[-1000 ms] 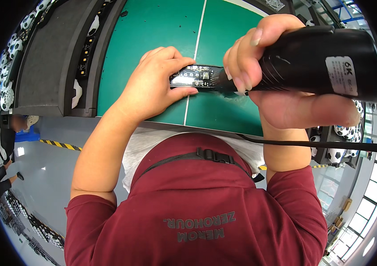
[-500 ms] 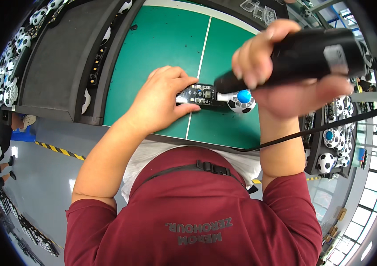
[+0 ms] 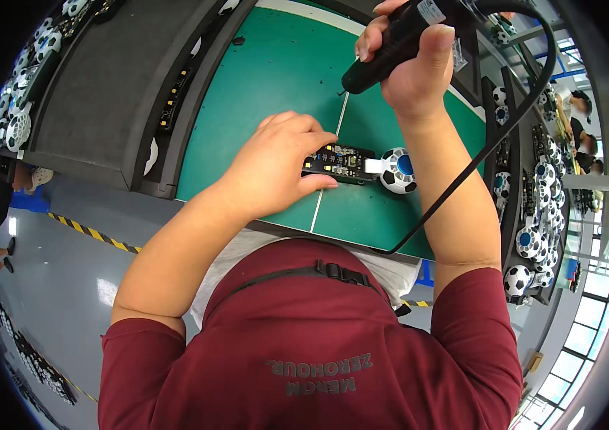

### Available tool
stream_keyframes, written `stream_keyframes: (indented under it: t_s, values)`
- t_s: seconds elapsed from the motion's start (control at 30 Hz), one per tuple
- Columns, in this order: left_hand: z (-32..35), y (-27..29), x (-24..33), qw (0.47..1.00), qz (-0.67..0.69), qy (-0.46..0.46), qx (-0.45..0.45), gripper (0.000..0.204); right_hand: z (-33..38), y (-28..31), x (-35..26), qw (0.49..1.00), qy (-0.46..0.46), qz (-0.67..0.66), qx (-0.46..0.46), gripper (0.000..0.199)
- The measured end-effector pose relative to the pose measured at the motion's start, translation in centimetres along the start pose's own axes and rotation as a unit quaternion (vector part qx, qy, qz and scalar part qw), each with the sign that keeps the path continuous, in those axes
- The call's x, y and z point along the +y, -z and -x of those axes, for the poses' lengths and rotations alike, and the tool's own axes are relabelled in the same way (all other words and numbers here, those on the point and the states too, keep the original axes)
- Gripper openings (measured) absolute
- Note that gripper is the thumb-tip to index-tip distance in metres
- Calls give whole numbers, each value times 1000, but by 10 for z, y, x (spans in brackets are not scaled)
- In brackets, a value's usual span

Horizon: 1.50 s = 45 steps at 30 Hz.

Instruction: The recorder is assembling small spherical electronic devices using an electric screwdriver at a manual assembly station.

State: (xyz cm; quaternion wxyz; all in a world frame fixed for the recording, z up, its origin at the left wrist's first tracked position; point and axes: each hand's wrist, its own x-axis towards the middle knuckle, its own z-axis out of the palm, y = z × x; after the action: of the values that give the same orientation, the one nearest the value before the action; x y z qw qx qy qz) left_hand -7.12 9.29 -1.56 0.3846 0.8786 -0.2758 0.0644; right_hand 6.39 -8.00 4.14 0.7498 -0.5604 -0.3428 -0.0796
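2 hands (image 3: 272, 168) (image 3: 417, 84) curled, pinching board (image 3: 346, 164), gripping tool (image 3: 392, 56)

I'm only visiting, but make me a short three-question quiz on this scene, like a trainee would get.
1. Which hand holds the black corded tool?
2. True or false: the left hand has its thumb and fingers on the circuit board.
3. Besides black and white, the football-patterned part shows which colour: A red, B blue, C yellow?

Key: 1. The right hand. 2. True. 3. B.

The board (image 3: 349, 164) is black, the ball (image 3: 390, 176) white with black patches.
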Motion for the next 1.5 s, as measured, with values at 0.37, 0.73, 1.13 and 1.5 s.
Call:
stream_keyframes:
  t_s: [0.37,0.73,1.13,1.5]
  values:
    - [1,1,-2,986,59,31,152,34,38,-32,-75,988,-18,-148,-39,116]
    - [4,4,-2,986,33,-25,162,8,58,-52,-90,973,-3,-224,-58,120]
    - [3,2,-2,986,8,-56,156,9,59,-52,-82,982,5,-160,-96,115]
    - [6,9,0,987,59,-8,147,9,60,-57,-77,965,-4,-249,-84,93]
